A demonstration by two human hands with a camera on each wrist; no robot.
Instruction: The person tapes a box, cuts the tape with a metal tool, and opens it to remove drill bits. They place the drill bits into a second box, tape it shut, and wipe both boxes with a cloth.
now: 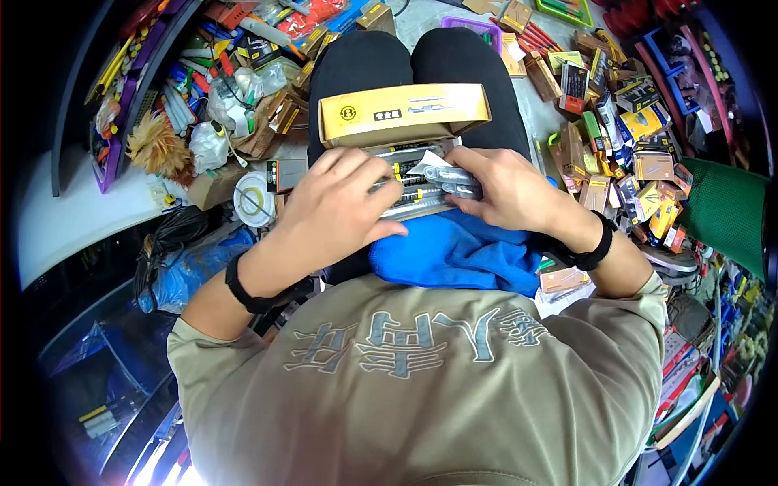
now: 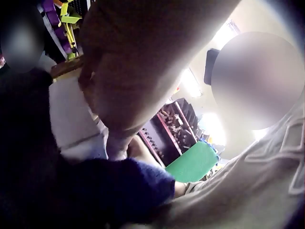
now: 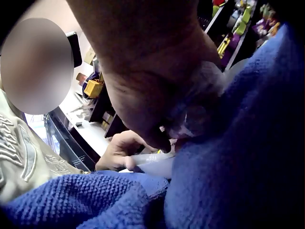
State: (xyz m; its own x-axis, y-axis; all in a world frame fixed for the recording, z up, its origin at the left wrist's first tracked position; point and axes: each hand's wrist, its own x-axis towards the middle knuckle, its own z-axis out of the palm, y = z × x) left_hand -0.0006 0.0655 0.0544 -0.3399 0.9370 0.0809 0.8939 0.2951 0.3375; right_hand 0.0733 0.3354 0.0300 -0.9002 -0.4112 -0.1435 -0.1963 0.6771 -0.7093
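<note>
An open cardboard box (image 1: 348,121) with a yellow printed lid flap lies across the person's lap. Inside it are several long slim tools (image 1: 405,194) in black, silver and yellow, partly in clear wrapping. The left hand (image 1: 336,194) holds the box's left end, fingers bent over the inside and thumb along the near side. Between its thumb and fingers, the right hand (image 1: 519,186) grips a clear plastic packet (image 1: 450,174) with a silvery tool in it, over the box's right end. Under the box lies a blue cloth (image 1: 462,251), which blocks much of the right wrist view.
Piles of packaged goods and small boxes (image 1: 640,162) cover the right side. Bagged items and a fluffy brown duster (image 1: 162,146) crowd the left, near a white round spool (image 1: 254,198). A purple basket (image 1: 474,31) stands beyond the knees, and a green mat (image 1: 725,215) is at far right.
</note>
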